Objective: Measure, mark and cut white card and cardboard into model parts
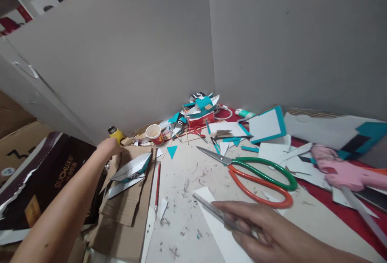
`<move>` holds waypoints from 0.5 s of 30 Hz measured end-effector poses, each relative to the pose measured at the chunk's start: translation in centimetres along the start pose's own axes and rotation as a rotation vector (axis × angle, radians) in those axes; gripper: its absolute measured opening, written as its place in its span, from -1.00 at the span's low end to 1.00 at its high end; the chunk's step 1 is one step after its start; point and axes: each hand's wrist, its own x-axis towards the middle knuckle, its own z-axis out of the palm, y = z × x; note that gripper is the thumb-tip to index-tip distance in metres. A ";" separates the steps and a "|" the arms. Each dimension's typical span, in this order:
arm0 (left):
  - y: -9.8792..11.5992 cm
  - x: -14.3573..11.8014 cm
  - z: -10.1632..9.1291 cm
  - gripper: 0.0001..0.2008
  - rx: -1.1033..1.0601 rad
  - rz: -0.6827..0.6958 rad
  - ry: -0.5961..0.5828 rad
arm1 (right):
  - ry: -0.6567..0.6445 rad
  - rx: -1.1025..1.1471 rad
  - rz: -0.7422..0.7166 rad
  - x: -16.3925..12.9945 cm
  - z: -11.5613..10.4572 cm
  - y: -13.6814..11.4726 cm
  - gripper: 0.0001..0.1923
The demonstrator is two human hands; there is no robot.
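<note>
Left hand (109,147) is reaching, fingers curled, toward the yellow bottle (116,134) at ten o'clock on the worktop (193,174), while right hand (266,230) is pinching a slim tool (217,212) over white card (217,226) at five o'clock, likely mid-trim.

The scissors (250,170) had shiny metal blades and smooth plastic handles, one green, one orange. The glue gun (341,170) at the table's right edge looked like smooth pink plastic. The cardboard (127,210) at the left edge was brown, matt and rough. The cup (154,133) near the back corner looked like paper.
</note>
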 end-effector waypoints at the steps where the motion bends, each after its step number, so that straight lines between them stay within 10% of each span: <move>1: -0.4 -0.1 0.5 -0.66 0.030 -0.010 -0.036 | -0.049 0.010 0.004 0.0 0.2 0.5 -0.56; 8: -1.6 -0.4 3.2 -0.66 0.105 0.001 -0.143 | -0.103 0.041 0.005 0.1 0.8 2.2 -0.54; 15: -2.0 0.1 2.7 -0.64 0.134 0.102 0.102 | -0.080 0.158 0.043 0.5 0.5 1.1 -0.52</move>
